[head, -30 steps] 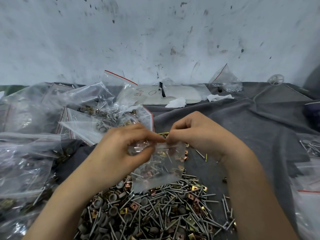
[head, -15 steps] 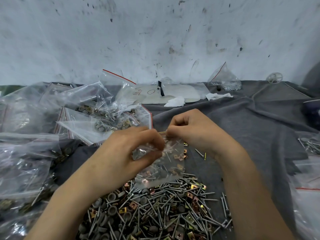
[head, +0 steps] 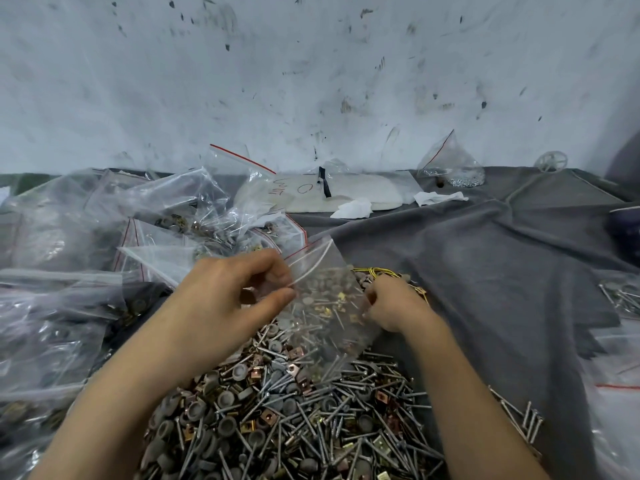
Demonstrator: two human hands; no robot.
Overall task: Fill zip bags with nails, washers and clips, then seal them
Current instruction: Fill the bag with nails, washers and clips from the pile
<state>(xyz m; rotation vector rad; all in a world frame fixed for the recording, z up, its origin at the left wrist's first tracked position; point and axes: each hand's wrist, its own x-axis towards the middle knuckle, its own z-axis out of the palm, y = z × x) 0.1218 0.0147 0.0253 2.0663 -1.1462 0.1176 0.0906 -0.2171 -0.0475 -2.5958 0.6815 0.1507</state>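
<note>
My left hand (head: pixel 228 299) pinches the left edge of a clear zip bag (head: pixel 325 306) between thumb and fingers, just below its red-lined mouth. The bag hangs tilted over the far end of a big pile of nails, grey washers and brass clips (head: pixel 277 410). Whether the hardware seen through the plastic is inside the bag or behind it is unclear. My right hand (head: pixel 394 306) is lower, at the bag's right edge. Its fingers curl down into the pile beside a yellow wire (head: pixel 374 271) and are partly hidden by the bag.
Several filled zip bags (head: pixel 173 220) are heaped on the left. A grey cloth (head: pixel 502 271) covers the table. Loose nails (head: pixel 519 417) lie right of the pile. At the back are a white pad (head: pixel 346 195), crumpled tissue (head: pixel 353 207) and another bag (head: pixel 450 164).
Both hands were pinching the bag's top together. My right hand has let go and dropped to the pile on the right. My left hand alone now holds the bag.
</note>
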